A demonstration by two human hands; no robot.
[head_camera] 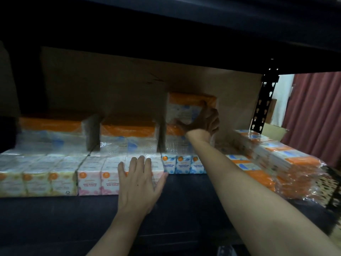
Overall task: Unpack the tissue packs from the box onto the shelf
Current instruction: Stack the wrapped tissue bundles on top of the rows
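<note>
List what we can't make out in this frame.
All in the head view:
- Right hand on the upper tissue pack: deep shadow, so how its fingers hold the pack is unclear.
- Cardboard behind the packs: too dark to tell a box from a backing.
- Back-row packs: print is blurred and dim.
- Pink pack: its right part is covered by the left hand.

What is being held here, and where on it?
The right grip holds the top pack at its lower right corner. The left grip holds nothing; it rests flat on the pink packs.
</note>
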